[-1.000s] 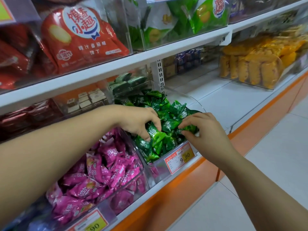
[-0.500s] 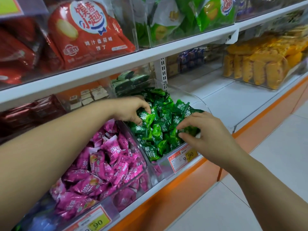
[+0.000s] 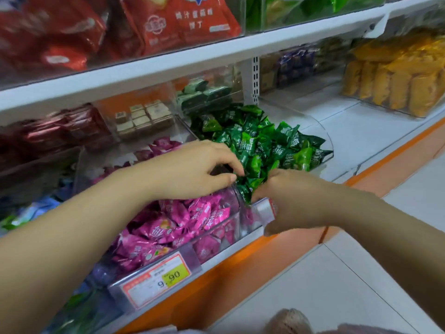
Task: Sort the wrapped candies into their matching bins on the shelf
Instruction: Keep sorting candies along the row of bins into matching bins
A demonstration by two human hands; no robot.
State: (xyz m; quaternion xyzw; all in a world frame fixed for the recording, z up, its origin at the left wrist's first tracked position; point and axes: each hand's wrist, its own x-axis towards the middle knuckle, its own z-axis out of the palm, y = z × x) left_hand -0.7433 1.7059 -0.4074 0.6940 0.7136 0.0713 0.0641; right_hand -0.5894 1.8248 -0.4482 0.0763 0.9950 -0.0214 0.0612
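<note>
The green candies (image 3: 262, 143), heaped in the bin (image 3: 323, 133) at two o'clock from the pink candies (image 3: 192, 220), look light and slippery, best pinched by a wrapper end, as the grip of the left hand (image 3: 192, 169) does now, while I cannot tell the grip of the right hand (image 3: 289, 196).

The left forearm (image 3: 72, 237) and right forearm (image 3: 385, 232) enter bare from the lower corners of the frame. The left grip (image 3: 192, 169), a bare hand at mid-frame, shows a short thumbnail. The right grip (image 3: 289, 196) is equally bare. A beige knitted round shape (image 3: 290, 321) sits at the bottom edge; whether it is worn cannot be told.
</note>
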